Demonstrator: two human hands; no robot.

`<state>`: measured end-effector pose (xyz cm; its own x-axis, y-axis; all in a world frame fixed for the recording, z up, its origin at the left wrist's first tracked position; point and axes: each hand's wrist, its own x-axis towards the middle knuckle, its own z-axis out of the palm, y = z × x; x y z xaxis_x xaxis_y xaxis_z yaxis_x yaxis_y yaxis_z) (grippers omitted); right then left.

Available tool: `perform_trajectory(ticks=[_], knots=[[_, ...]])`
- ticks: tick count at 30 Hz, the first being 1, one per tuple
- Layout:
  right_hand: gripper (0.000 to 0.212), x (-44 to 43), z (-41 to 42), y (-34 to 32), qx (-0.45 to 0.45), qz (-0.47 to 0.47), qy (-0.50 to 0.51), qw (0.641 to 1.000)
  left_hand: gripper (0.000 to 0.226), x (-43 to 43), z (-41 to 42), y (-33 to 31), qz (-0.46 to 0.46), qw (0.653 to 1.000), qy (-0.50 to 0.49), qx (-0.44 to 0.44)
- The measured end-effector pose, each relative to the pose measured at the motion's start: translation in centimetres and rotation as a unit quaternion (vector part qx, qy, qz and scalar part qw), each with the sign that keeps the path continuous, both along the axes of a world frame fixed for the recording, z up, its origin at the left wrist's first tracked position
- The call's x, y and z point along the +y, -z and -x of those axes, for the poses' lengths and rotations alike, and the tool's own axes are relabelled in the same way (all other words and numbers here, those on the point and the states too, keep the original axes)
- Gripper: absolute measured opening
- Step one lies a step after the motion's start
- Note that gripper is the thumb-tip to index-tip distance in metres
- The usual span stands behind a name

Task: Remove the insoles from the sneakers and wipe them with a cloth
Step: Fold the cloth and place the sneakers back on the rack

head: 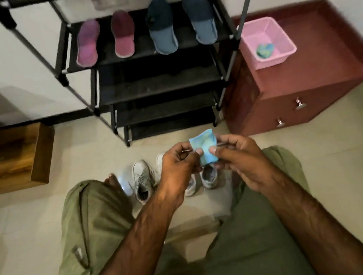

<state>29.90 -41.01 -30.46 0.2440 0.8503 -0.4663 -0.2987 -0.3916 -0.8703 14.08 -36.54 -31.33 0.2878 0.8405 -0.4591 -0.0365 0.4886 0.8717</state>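
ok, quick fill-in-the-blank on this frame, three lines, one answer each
1. The blue-green cloth is pinched by ____ hands, the left hand and the right hand.
2. The shoe rack holds ____ pairs of slippers on one shelf.
3. The ____ basket on the maroon cabinet holds a second cloth.

Missing words: both; two; pink
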Motion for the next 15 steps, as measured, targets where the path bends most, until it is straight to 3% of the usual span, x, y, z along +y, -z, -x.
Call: perform_trajectory(ticks=[4,15], knots=[[0.012,1.2,-3.9,-0.5,-0.032,-0.003,0.049,0.998,0.018,2.3,-5.0,-0.4,-0.014,1.000,0.025,-0.012],[0.018,11.6,-20.4,-2.8,-0.112,-0.021,0.128,0.985,0.021,14.1,-23.6,-0.9,-0.064,0.993,0.101,0.001]])
